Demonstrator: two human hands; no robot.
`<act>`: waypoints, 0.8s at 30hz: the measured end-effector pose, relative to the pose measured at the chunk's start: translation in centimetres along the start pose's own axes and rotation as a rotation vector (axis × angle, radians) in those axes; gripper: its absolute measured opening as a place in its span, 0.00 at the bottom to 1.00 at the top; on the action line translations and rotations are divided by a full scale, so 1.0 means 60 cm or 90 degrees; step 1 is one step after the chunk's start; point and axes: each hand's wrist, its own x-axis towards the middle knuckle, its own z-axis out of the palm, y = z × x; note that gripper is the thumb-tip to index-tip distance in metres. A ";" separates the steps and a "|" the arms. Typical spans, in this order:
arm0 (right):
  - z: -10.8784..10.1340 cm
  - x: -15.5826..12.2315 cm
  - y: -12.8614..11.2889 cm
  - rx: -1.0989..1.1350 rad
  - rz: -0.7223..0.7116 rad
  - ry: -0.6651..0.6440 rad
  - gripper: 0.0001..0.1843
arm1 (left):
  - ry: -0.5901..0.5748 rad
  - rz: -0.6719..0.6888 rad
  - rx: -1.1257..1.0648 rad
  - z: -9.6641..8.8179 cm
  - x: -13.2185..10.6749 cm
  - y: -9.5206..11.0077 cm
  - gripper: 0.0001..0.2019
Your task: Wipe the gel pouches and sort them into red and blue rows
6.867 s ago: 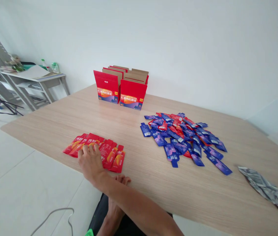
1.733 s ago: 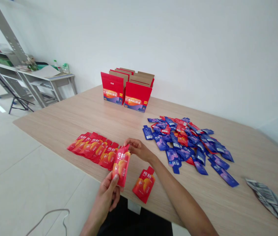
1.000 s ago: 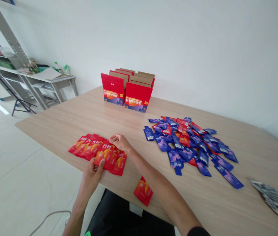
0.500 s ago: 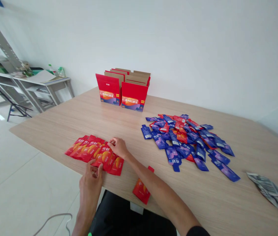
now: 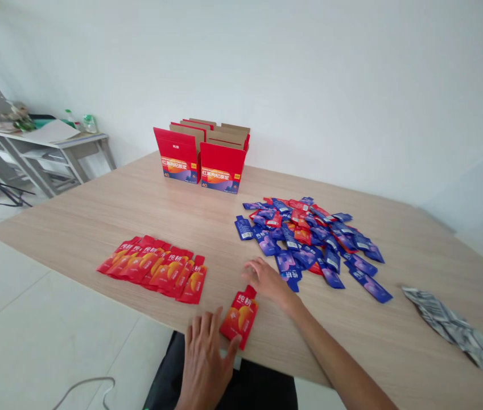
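A single red pouch (image 5: pixel 240 316) lies at the near edge of the wooden table (image 5: pixel 108 205). My left hand (image 5: pixel 205 357) has its fingers stretched out, with the thumb and fingertips touching the pouch's lower end. My right hand (image 5: pixel 267 279) rests with spread fingers on the table, its fingertips at the pouch's top corner. A fanned row of red pouches (image 5: pixel 153 267) lies to the left. A heap of blue and red pouches (image 5: pixel 309 236) lies just beyond my right hand.
Two open red cartons (image 5: pixel 202 155) stand at the table's far side. A silver foil bag (image 5: pixel 458 333) lies at the right edge. A grey shelf unit (image 5: pixel 40 154) with clutter stands at the far left. A cable (image 5: pixel 83 387) lies on the floor.
Both hands have left the fanned row of red pouches and moved right to the single red pouch near the table's edge. The view has shifted slightly.
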 end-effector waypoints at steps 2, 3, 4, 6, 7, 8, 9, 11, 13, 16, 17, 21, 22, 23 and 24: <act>0.007 -0.052 0.007 0.005 -0.010 0.023 0.12 | -0.019 0.010 -0.008 0.011 -0.009 0.010 0.25; 0.012 -0.073 0.005 0.010 -0.011 0.040 0.11 | -0.025 0.014 -0.014 0.016 -0.014 0.012 0.26; 0.018 -0.089 0.002 0.012 -0.009 0.058 0.09 | -0.029 0.016 -0.020 0.020 -0.017 0.013 0.27; 0.027 -0.105 -0.007 0.017 0.001 0.090 0.07 | -0.035 0.013 -0.033 0.026 -0.023 0.013 0.28; 0.029 -0.107 -0.009 0.025 0.007 0.099 0.06 | -0.037 0.008 -0.042 0.028 -0.024 0.011 0.28; 0.029 -0.105 -0.009 0.039 0.013 0.102 0.05 | -0.041 0.004 -0.053 0.029 -0.025 0.010 0.28; 0.028 -0.100 -0.007 0.061 0.019 0.099 0.03 | -0.046 0.001 -0.065 0.030 -0.025 0.008 0.28; 0.020 -0.085 0.001 0.139 0.034 0.068 0.01 | -0.053 -0.001 -0.094 0.031 -0.024 0.004 0.28; 0.010 -0.070 0.009 0.259 0.044 0.006 0.05 | -0.055 0.005 -0.128 0.032 -0.022 -0.002 0.26; 0.002 -0.048 0.011 0.443 0.053 -0.091 0.16 | -0.053 -0.004 -0.203 0.031 -0.017 -0.010 0.24; 0.003 -0.041 0.007 0.485 0.059 -0.105 0.19 | -0.052 -0.021 -0.235 0.030 -0.015 -0.013 0.24; 0.014 -0.002 -0.027 0.561 0.068 -0.086 0.25 | -0.045 -0.151 -0.381 0.010 0.004 -0.023 0.24; 0.017 0.011 -0.038 0.567 0.058 -0.073 0.25 | -0.039 -0.186 -0.416 0.001 0.012 -0.027 0.25; 0.020 0.026 -0.050 0.570 0.046 -0.060 0.25 | -0.027 -0.220 -0.447 -0.009 0.021 -0.033 0.28; 0.023 0.042 -0.062 0.571 0.032 -0.045 0.24 | -0.010 -0.252 -0.474 -0.021 0.031 -0.040 0.30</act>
